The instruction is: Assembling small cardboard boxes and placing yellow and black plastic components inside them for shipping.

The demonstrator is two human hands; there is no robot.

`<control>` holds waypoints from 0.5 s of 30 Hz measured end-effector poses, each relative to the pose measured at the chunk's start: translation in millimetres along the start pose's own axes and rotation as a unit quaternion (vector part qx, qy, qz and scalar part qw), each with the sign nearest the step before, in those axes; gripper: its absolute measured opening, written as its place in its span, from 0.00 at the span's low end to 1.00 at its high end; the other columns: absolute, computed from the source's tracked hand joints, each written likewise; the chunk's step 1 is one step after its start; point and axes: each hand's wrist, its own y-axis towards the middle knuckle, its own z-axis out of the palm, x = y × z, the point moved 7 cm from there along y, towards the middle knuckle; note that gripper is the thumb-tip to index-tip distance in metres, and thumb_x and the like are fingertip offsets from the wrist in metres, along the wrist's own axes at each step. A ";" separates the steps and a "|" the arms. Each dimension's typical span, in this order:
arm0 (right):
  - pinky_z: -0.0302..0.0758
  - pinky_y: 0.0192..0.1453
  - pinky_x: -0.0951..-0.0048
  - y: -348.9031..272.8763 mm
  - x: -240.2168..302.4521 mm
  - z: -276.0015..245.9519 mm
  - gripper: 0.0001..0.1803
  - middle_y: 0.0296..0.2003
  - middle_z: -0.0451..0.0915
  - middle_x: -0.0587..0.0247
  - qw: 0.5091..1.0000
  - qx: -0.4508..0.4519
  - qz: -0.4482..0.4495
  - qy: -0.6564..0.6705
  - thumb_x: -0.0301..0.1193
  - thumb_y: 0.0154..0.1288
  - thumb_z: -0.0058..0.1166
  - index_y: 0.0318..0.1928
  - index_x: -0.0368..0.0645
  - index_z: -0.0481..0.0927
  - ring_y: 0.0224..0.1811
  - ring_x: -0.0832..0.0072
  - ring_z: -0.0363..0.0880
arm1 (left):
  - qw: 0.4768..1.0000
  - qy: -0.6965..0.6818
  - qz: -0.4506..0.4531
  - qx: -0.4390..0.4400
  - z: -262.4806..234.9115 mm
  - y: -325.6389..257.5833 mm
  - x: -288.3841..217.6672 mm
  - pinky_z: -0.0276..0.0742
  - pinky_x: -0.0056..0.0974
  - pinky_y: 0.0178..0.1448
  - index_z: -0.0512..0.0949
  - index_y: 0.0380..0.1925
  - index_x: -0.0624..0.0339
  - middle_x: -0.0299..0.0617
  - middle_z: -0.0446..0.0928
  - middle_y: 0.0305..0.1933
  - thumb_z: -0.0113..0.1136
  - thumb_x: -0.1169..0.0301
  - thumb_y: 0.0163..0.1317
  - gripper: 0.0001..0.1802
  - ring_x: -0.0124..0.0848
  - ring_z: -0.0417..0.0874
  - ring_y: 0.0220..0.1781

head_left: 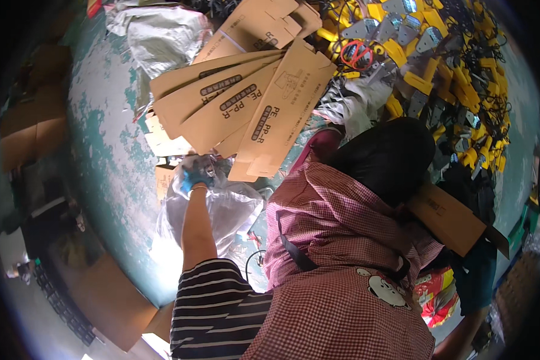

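My left hand, in a blue glove, reaches down into a clear plastic bag on the floor to my left. Its fingers are curled at small shiny metal parts in the bag; what exactly they grip is too small to make out. At my right side, a brown cardboard box is tilted beside my knee. My right hand, in a dark teal glove, is against the underside of this box and holds it, its fingers mostly hidden behind the cardboard.
Flattened printed cartons lie fanned out ahead. Yellow and grey tools with black cords are heaped at the far right. A white woven sack lies at the far left on worn green floor. A red-yellow bag sits by my right side.
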 end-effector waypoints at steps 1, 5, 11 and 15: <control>0.70 0.60 0.53 -1.9 5.2 -0.6 0.16 0.48 0.79 0.45 1.000 0.003 0.011 -0.009 0.25 0.55 0.65 0.46 0.37 0.84 0.56 0.47 0.73 | 0.998 -0.058 -0.013 0.036 6.0 7.0 -2.1 0.77 0.51 0.63 0.65 0.69 0.41 0.47 0.60 0.74 0.67 0.49 0.56 0.41 0.49 0.72 0.69; 0.68 0.63 0.52 -12.2 0.7 -3.0 0.19 0.52 0.76 0.44 0.997 0.010 0.072 0.002 0.24 0.54 0.67 0.48 0.35 0.81 0.59 0.46 0.70 | 0.980 -0.185 -0.028 0.059 14.6 -9.7 10.6 0.83 0.51 0.49 0.84 0.40 0.51 0.52 0.85 0.45 0.59 0.56 0.62 0.14 0.51 0.86 0.47; 0.67 0.65 0.51 -24.9 12.1 -0.6 0.22 0.54 0.75 0.45 0.994 -0.025 0.057 -0.090 0.26 0.53 0.69 0.49 0.34 0.79 0.60 0.46 0.70 | 0.886 -0.435 0.161 0.021 -93.8 -67.5 -86.7 0.77 0.50 0.59 0.84 0.39 0.57 0.54 0.81 0.45 0.67 0.67 0.55 0.12 0.50 0.82 0.50; 0.67 0.65 0.50 -18.2 19.9 -6.6 0.20 0.53 0.77 0.47 0.997 -0.075 -0.005 -0.023 0.25 0.53 0.66 0.48 0.39 0.80 0.60 0.47 0.71 | 0.614 -0.779 -0.082 -0.098 -75.7 -76.1 -23.3 0.76 0.46 0.58 0.78 0.46 0.63 0.51 0.80 0.44 0.64 0.73 0.59 0.14 0.46 0.80 0.48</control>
